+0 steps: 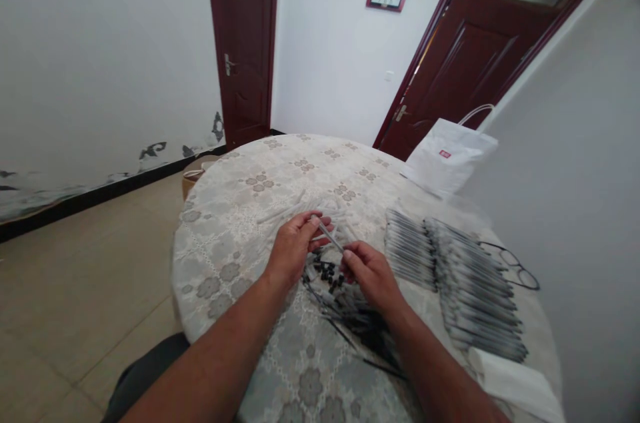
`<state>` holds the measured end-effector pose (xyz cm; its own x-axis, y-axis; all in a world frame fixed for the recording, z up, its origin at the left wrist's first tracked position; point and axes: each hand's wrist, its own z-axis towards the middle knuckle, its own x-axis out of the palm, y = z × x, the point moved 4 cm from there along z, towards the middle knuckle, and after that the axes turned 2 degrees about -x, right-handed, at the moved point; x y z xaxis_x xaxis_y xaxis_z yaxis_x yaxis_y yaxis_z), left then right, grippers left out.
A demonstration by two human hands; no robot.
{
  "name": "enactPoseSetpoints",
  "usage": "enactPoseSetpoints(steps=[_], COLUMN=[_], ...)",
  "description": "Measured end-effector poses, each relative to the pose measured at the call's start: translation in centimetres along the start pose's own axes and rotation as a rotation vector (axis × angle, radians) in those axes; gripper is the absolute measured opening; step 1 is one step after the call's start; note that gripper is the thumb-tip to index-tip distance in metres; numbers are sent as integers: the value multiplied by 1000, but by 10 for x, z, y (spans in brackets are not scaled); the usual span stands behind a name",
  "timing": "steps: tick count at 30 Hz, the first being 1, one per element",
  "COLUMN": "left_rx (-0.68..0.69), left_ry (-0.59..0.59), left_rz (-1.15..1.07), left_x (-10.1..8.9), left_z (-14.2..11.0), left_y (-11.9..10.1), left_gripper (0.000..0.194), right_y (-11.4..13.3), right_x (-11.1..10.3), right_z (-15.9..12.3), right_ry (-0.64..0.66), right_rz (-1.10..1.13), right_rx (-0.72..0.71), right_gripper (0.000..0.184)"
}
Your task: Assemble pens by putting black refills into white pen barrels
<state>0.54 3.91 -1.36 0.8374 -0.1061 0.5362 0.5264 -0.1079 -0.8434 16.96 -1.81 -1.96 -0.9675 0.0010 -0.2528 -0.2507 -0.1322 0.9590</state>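
Observation:
My left hand (pixel 296 240) pinches the upper end of a slim, greyish translucent pen (pixel 330 234) between thumb and fingertips. On its lower end, my right hand (pixel 369 271) is closed with thumb and index finger, so the pen slants between both hands above the table. Under the hands lie small black pen caps (pixel 327 271) in a loose heap. Thin black refills (pixel 343 333) are piled below the right hand, partly hidden by the forearm. Clear pen barrels (pixel 277 214) lie scattered behind my left hand.
Two stacked rows of pens, a shorter row (pixel 410 246) and a longer row (pixel 475 290), lie at the right. Beside them are eyeglasses (pixel 520 273), a white bag (pixel 450 153) and white paper (pixel 515 380). A patterned cloth covers the round table (pixel 215 256).

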Motion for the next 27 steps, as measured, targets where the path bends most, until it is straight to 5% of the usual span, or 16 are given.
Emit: enactPoseSetpoints(steps=[8, 11, 16, 19, 27], left_rx=[60, 55, 43, 38, 39], left_ry=[185, 153, 33, 12, -18], left_rz=[502, 541, 462, 440, 444], left_x=[8, 5, 1, 0, -4], left_z=[-1, 0, 1, 1, 2], left_y=[2, 3, -1, -3, -6], left_gripper=[32, 35, 34, 34, 36], right_y=[24, 24, 6, -7, -46], right_x=[-16, -39, -118, -157, -188], right_z=[7, 16, 53, 73, 91], right_ry=[46, 97, 14, -53, -53], right_rz=[-599, -826, -1281, -1361, -1487], right_rx=[-285, -323, -72, 26, 221], right_gripper=[19, 15, 26, 31, 32])
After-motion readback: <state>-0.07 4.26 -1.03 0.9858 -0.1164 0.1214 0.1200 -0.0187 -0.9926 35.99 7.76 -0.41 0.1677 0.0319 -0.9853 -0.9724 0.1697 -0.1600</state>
